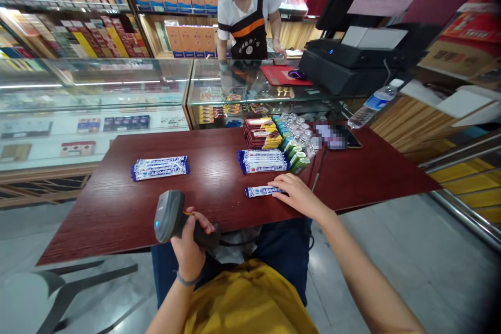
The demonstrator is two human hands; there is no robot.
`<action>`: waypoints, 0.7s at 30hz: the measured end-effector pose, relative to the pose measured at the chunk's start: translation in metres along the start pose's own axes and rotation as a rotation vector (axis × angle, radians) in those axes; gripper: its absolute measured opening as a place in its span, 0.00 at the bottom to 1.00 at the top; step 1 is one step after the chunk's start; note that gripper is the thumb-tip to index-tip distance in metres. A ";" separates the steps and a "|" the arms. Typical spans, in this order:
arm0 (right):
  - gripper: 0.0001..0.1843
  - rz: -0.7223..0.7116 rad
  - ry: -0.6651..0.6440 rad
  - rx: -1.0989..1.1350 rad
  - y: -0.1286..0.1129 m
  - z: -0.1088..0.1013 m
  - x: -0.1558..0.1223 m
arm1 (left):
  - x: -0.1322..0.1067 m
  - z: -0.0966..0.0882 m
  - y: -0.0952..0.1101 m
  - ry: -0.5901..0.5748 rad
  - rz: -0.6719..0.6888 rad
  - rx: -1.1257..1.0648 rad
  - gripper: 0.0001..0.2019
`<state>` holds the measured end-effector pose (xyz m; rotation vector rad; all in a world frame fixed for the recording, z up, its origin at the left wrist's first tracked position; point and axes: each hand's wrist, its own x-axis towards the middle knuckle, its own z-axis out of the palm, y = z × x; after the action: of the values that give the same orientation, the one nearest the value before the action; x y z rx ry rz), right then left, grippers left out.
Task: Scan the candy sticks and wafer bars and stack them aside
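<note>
My left hand (190, 246) is closed round the grip of a grey barcode scanner (169, 216), held over the near edge of the dark red table (117, 209). My right hand (298, 195) lies on the table with its fingers on the right end of a single blue and white candy stick (261, 191). Just behind it lies a stack of the same candy sticks (263, 161). A second small pile of candy sticks (159, 167) rests to the left.
Red and yellow boxes (263, 132), green tins (294, 155), silver-topped rolls and a phone (337, 137) crowd the table's far right. A water bottle (371, 104) lies by a printer (352, 60). A person in an apron (247, 8) stands behind the glass counter (117, 88).
</note>
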<state>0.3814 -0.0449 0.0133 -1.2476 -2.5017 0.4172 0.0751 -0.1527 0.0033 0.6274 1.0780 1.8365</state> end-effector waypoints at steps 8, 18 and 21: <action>0.12 -0.013 0.107 0.204 -0.012 -0.013 0.020 | 0.000 0.003 0.002 0.014 -0.014 -0.003 0.15; 0.24 0.175 0.357 1.513 -0.062 0.012 0.110 | 0.000 0.003 0.001 0.014 -0.023 -0.014 0.15; 0.23 0.178 0.288 1.718 -0.080 0.024 0.130 | 0.000 0.000 -0.002 0.007 -0.033 -0.021 0.14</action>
<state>0.2402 0.0116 0.0419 -0.5916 -0.9474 1.6941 0.0761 -0.1518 0.0021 0.5881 1.0661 1.8210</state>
